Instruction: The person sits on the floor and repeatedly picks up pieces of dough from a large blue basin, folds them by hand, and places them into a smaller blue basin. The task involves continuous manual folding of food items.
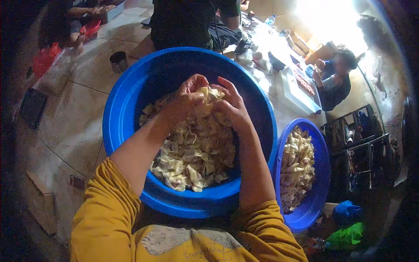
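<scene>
A large round blue plastic basin (126, 98) stands before me, holding a heap of pale, folded pieces that look like wrapped dumplings (193, 163). Over its far half, my left hand (193, 91) and my right hand (230, 104) meet around a small cluster of pale wrapped pieces (211, 94). The fingers of both hands are curled on it from either side. Whether it is one piece or a few, I cannot tell. The fingertips of my left hand are partly hidden.
Right of the basin, a smaller blue-violet tub (322, 183) holds more such pieces. A person (337, 75) sits by a translucent tray (288, 85). Another person (186, 26) sits beyond the basin. A dark metal can (118, 61) and a cardboard box (42, 203) are on the tiled floor at left.
</scene>
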`<move>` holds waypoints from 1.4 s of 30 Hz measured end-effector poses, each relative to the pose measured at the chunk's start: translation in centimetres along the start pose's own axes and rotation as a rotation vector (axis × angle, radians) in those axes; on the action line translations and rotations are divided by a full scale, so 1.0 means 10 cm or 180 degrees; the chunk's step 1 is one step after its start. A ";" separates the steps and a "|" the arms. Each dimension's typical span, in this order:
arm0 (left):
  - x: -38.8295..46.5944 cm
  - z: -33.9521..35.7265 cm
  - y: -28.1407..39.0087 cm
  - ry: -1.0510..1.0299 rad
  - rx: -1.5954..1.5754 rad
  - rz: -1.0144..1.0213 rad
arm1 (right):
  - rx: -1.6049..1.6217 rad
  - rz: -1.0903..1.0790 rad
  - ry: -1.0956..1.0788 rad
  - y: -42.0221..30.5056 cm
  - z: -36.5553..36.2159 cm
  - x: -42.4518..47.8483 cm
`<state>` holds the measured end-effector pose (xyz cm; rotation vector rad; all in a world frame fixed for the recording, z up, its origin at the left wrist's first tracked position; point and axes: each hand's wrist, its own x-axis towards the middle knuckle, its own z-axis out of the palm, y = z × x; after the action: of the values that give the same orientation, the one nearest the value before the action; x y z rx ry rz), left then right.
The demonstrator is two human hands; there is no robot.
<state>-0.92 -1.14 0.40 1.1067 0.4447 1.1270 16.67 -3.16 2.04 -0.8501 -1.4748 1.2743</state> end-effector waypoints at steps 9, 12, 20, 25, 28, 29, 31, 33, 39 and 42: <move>-0.01 0.06 0.04 -0.0173 0.1222 0.0290 | -0.1125 -0.0415 0.0409 -0.01 0.03 0.02; 0.00 0.09 -0.06 -0.0255 0.1491 0.0388 | -0.1143 -0.0579 0.0612 -0.02 0.06 0.02; 0.04 0.00 -0.15 0.0125 0.2146 0.0817 | -0.1993 -0.0635 0.0562 -0.06 -0.02 0.00; 0.09 -0.09 -0.20 0.0717 0.3103 0.1076 | -0.2812 -0.0209 0.0518 -0.11 0.02 0.00; 0.19 -0.22 -0.23 0.0856 0.2082 0.0784 | -0.2189 -0.0328 0.0936 0.02 -0.11 0.01; 0.20 -0.28 -0.19 0.1039 0.1732 0.0553 | -0.1806 -0.0337 0.1143 0.06 -0.20 0.01; 0.19 -0.40 0.04 0.1403 0.1038 0.0099 | -0.1197 -0.0011 0.1319 0.03 -0.42 -0.02; 0.21 -0.50 0.05 0.1188 0.0839 0.0236 | -0.0546 0.0110 0.1363 -0.06 -0.50 -0.04; 0.09 -0.19 -0.25 -0.0004 0.0825 -0.0611 | -0.1744 -0.0205 0.0905 0.15 -0.27 0.01; 0.03 -0.02 -0.08 -0.0731 0.0892 -0.0824 | -0.2260 -0.0311 0.0994 -0.04 0.08 0.01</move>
<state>-0.54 -0.74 -0.32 1.3621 0.5578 0.7146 15.90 -3.42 2.49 -1.3430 -1.6951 0.4909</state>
